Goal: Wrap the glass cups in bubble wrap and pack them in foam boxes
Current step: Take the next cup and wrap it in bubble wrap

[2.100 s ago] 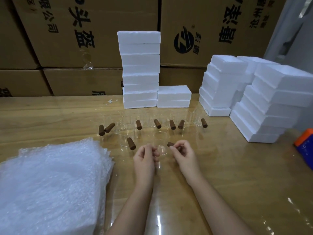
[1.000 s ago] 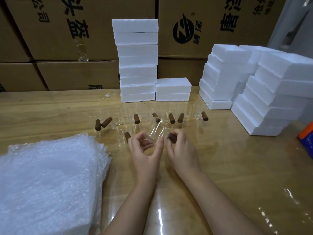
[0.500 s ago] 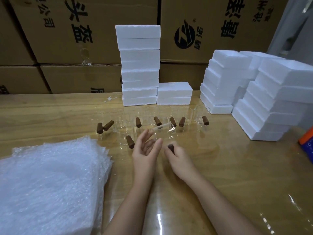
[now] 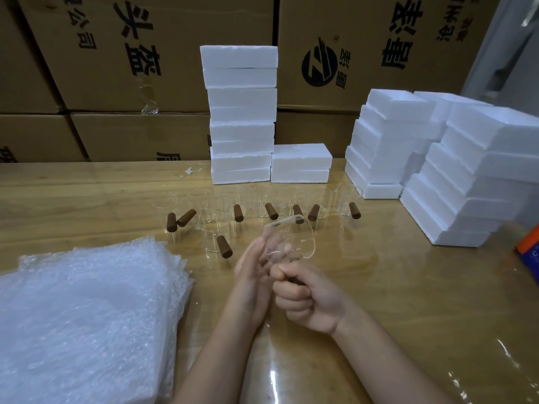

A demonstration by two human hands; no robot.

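Note:
A clear glass cup (image 4: pixel 291 240) is lifted off the table and tilted. My right hand (image 4: pixel 306 298) grips its brown wooden handle in a fist. My left hand (image 4: pixel 250 275) has straight fingers against the cup's left side. Several more glass cups with brown handles (image 4: pixel 237 212) stand in a row behind, and one cup (image 4: pixel 223 247) stands nearer. A thick pile of bubble wrap sheets (image 4: pixel 87 316) lies at the left front. White foam boxes are stacked at the back centre (image 4: pixel 240 112) and at the right (image 4: pixel 466 170).
The wooden table (image 4: pixel 408 301) has a glossy clear cover. Brown cardboard cartons (image 4: pixel 145 53) form a wall behind it. An orange and blue object (image 4: pixel 529 252) sits at the right edge.
The cup rose off the table and was turned in both hands. My right hand closed into a fist on the handle and came nearer. My left hand's fingers straightened along the cup.

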